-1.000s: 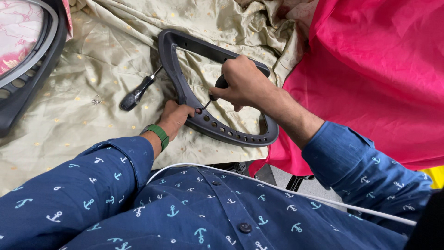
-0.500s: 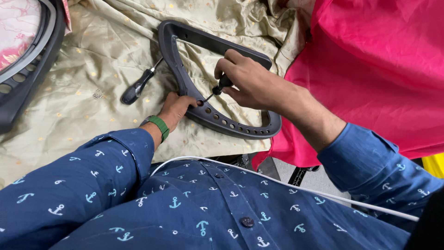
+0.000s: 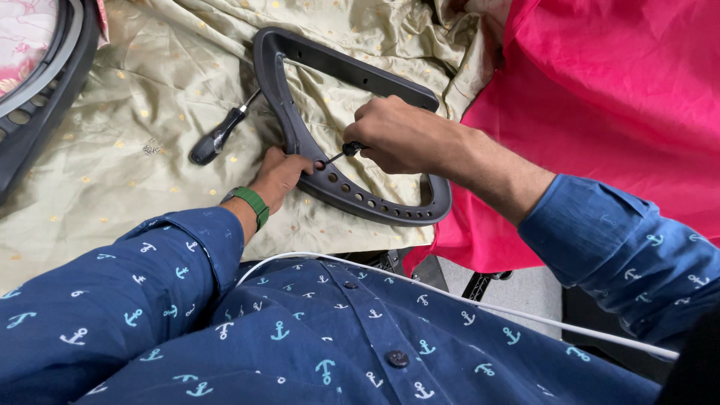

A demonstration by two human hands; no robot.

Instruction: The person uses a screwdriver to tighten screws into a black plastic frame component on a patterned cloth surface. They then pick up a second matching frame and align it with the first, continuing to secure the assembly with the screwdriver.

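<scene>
screwdriver tip [image 3: 330,158] now seemingly at frame [image 3: 360,196]

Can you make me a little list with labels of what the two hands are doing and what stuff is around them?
Left hand: the left hand presses on the dark grey plastic frame with a row of holes.
Right hand: the right hand grips a small black-handled screwdriver, tip at a hole.
Lying beside: a second black-handled screwdriver, untouched.
Underneath: beige dotted cloth.
To the right: bright pink cloth.
Wrist: green band.

A spare black-handled screwdriver [image 3: 218,138] lies on olive cloth [image 3: 112,112] (pink fabric [image 3: 600,97] beside).
</scene>
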